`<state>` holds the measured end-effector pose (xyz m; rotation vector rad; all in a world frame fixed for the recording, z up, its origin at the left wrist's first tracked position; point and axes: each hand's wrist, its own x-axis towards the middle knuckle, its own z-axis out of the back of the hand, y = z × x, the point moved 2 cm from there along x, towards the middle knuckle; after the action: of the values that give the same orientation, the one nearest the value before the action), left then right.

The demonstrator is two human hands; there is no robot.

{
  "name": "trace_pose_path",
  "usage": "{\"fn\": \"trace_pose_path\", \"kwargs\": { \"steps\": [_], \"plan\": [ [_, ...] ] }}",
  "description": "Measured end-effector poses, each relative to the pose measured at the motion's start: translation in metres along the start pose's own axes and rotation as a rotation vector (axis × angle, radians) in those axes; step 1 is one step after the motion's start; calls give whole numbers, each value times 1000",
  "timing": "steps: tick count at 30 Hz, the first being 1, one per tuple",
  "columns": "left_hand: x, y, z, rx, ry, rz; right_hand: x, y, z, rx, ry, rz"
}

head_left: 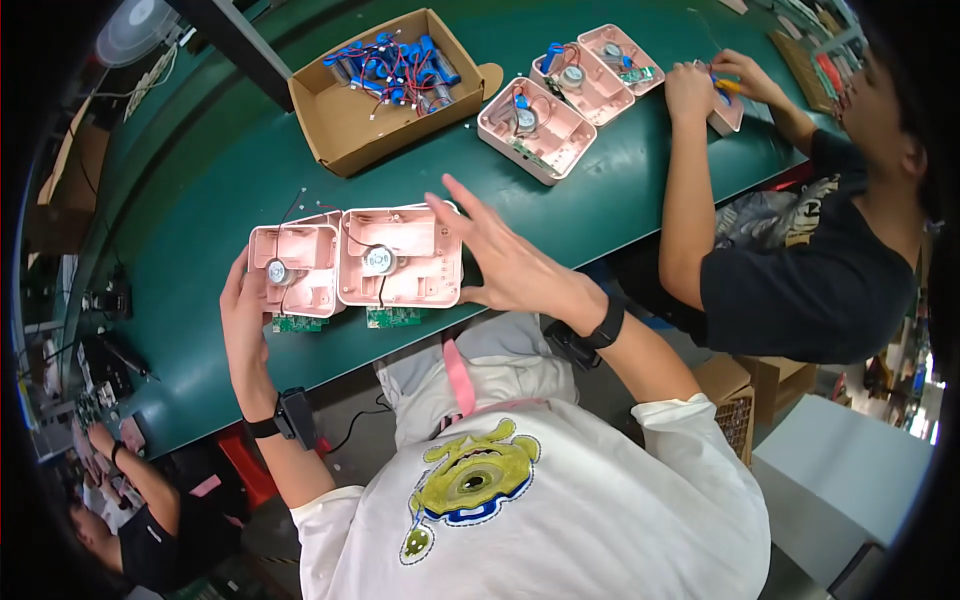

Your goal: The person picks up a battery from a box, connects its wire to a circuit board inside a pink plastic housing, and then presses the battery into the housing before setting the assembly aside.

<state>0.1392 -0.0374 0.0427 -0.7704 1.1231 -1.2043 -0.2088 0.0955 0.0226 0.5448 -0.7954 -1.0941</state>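
Two open pink plastic housings stand side by side on the green workbench, the left housing (318, 245) against the right housing (425, 282). Each has a round silver speaker-like part with thin wires inside, and a green circuit board (393, 317) sticks out at its near edge. My left hand (243, 315) grips the left housing's outer side, some fingers hidden by its wall. At the right housing's right edge, my right hand (510, 262) is open, its fingers spread and the thumb near the lower corner.
A cardboard box (340, 140) of blue cylindrical cells with red and black leads sits behind. Several more pink housings (560, 150) stand at the far right, where a co-worker (800, 260) handles one. Another person (140, 510) works at lower left. A dark post (235, 50) rises at the back.
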Motion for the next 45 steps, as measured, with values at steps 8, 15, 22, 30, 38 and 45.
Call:
{"fn": "trace_pose_path", "kwargs": {
  "steps": [8,15,22,30,38,45],
  "plan": [
    [-41,-22,29,237,-288,-265,-34,22,34,-11,7,-157],
    [-85,-59,-33,719,79,-922,17,57,11,-219,110,-116],
    [-70,-28,-41,850,166,-903,25,49,-13,-121,8,-105],
    [-55,-26,-4,919,141,-881,40,68,-50,-213,-32,-67],
    [-90,-40,-1,742,-125,-917,23,58,-29,-149,-216,50],
    [-125,-51,-94,570,-7,-964,-23,34,7,-265,-397,-217]
  ]
}}
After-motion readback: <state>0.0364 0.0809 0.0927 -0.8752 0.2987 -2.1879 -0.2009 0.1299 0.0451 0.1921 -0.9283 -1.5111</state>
